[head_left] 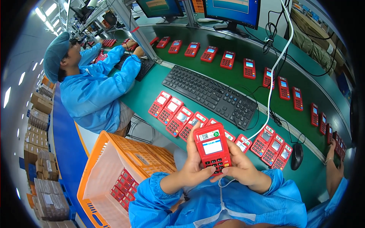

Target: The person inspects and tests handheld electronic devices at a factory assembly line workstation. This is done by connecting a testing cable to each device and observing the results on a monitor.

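The person's left hand (pixel 193 165) and right hand (pixel 243 166) grip 1 red payment terminal (pixel 211 150) between them, both thumbs at the lower end of its keypad (pixel 216 163), its screen (pixel 212 146) lit. The terminal is held up at the near side of the green tabletop (pixel 145 94), where a row of similar red terminals (pixel 180 121) lies. Beyond are 1 black keyboard (pixel 209 95) and, to the right, 1 black mouse (pixel 297 156). An orange crate (pixel 127 146) stands at left, near a co-worker (pixel 95 93).

bright blue smock (pixel 262 203), loose creased long sleeves (pixel 150 201), gathered cuffs (pixel 272 181), bare hands (pixel 191 167), pale grey trim (pixel 239 216) at the front
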A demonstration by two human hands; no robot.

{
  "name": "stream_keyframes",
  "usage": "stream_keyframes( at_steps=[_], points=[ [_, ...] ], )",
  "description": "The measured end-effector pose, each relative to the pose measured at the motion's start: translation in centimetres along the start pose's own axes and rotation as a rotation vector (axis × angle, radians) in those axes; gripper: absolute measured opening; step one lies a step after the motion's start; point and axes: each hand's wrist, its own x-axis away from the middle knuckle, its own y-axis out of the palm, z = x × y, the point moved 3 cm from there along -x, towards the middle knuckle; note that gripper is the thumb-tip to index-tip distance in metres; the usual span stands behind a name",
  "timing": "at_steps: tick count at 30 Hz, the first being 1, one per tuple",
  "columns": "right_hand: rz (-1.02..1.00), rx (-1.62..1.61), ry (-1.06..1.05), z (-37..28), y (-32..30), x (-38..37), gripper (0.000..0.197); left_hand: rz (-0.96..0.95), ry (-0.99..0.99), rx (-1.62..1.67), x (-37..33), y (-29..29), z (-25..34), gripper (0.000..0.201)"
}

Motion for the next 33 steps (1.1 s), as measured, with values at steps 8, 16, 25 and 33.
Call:
stream_keyframes(
  at_steps=[8,16,25,33],
  points=[
    [0.052,-0.138,0.015,0.29,-0.4,0.02,0.06,-0.004,-0.034,0.051,0.05,0.3,-0.07,0.101],
    [0.062,-0.117,0.031,0.32,-0.46,-0.05,0.062,-0.036,0.0,0.067,-0.08,0.2,-0.04,0.101],
    [0.031,-0.066,0.016,0.32,-0.47,0.16,0.068,-0.038,0.018,0.047,0.0,0.27,0.13,0.099],
    [0.009,-0.017,0.012,0.15,-0.3,0.14,0.08,-0.031,0.007,0.035,-0.14,0.12,0.22,0.099]
  ],
)
